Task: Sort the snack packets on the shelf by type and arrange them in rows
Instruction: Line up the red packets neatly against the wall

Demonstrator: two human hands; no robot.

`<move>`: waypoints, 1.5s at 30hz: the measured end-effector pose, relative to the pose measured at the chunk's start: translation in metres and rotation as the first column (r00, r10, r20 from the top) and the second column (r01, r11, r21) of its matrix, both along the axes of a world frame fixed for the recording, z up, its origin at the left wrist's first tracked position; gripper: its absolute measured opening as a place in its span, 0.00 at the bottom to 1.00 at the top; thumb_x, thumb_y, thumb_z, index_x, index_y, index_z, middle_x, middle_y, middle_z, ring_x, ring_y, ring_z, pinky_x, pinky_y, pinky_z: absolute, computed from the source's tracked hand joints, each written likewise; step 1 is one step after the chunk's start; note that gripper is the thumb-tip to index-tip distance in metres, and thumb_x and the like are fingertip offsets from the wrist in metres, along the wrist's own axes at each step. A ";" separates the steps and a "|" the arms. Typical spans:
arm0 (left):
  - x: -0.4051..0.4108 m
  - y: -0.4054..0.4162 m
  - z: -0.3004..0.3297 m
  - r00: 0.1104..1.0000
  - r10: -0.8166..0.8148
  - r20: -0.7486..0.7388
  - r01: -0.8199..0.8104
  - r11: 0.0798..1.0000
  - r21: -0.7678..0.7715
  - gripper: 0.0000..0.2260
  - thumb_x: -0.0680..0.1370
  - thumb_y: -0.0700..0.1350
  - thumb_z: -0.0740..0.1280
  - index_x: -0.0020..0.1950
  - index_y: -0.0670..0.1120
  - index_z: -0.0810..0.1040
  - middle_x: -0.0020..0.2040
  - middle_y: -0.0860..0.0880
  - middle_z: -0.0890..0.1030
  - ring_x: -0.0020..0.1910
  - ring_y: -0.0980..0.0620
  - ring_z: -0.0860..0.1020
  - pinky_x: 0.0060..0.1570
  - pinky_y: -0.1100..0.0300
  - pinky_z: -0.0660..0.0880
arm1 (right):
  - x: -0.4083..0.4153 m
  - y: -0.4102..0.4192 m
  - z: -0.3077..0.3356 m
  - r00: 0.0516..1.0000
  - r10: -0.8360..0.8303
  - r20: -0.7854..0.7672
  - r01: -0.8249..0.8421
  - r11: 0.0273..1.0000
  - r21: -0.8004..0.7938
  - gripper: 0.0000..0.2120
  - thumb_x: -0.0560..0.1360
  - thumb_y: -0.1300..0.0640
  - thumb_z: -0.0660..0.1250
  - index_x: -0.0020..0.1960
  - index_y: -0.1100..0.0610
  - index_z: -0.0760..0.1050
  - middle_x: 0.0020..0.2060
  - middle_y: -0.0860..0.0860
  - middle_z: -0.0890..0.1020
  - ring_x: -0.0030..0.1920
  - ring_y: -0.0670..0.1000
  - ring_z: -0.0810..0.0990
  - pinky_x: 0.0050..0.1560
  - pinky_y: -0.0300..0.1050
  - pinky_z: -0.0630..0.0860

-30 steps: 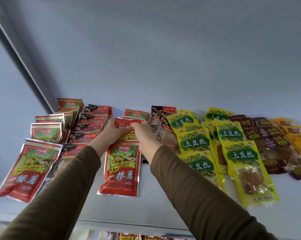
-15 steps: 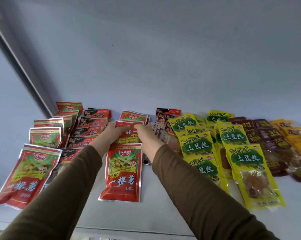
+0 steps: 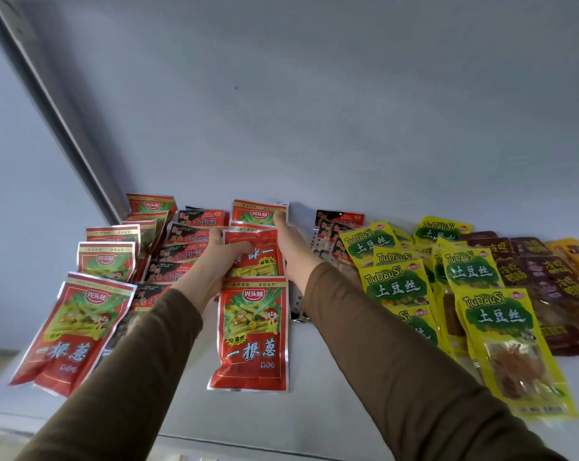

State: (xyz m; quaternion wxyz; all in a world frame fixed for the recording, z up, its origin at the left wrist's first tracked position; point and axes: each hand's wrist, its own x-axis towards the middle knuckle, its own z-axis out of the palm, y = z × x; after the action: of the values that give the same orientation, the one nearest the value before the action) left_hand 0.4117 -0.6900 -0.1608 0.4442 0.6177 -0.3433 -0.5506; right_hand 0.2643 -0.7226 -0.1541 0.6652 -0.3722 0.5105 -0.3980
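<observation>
we see the left hand (image 3: 220,257) gripping a red packet (image 3: 253,252) by its left edge, thumb curled over its face; that packet lies upside down in the middle row on the shelf (image 3: 314,404). the right hand (image 3: 289,242) reaches past it with fingers extended, its fingertips touching the back red packet (image 3: 258,212) by the wall. a third red packet (image 3: 252,334) lies upright in front of both. more red packets (image 3: 78,331) run in a row at far left, black-red packets (image 3: 188,241) just beside them, yellow packets (image 3: 474,271) to the right, brown packets (image 3: 544,271) beyond those.
</observation>
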 end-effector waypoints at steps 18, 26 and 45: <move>0.020 0.005 0.011 0.707 -0.024 0.706 0.147 0.983 -0.114 0.17 0.81 0.53 0.69 0.66 0.46 0.72 0.56 0.49 0.81 0.45 0.56 0.80 0.36 0.62 0.76 | -0.003 -0.019 -0.014 0.998 0.014 0.065 -0.014 1.000 0.000 0.07 0.83 0.52 0.65 0.50 0.54 0.79 0.36 0.49 0.87 0.35 0.50 0.87 0.30 0.42 0.81; 0.023 -0.004 0.011 0.767 -0.104 0.633 0.157 0.987 -0.028 0.06 0.82 0.46 0.69 0.56 0.50 0.75 0.50 0.49 0.84 0.45 0.50 0.85 0.43 0.54 0.83 | 0.001 -0.019 -0.023 0.998 0.022 0.059 -0.025 0.999 0.045 0.11 0.83 0.50 0.64 0.49 0.56 0.79 0.39 0.52 0.87 0.36 0.51 0.87 0.33 0.42 0.82; 0.023 0.007 0.025 0.695 -0.292 0.657 0.309 0.946 0.095 0.06 0.82 0.41 0.67 0.59 0.44 0.77 0.58 0.45 0.84 0.56 0.44 0.83 0.62 0.43 0.80 | 0.000 -0.025 -0.034 0.993 0.110 -0.039 -0.113 0.990 -0.086 0.07 0.78 0.63 0.71 0.55 0.56 0.78 0.51 0.54 0.86 0.51 0.56 0.86 0.50 0.53 0.82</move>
State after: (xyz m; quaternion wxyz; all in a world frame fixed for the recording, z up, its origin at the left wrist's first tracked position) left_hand 0.4351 -0.6829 -0.1358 0.2044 0.7028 -0.5808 -0.3564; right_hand 0.2640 -0.7478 -0.1880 0.6605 -0.4358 0.4820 -0.3761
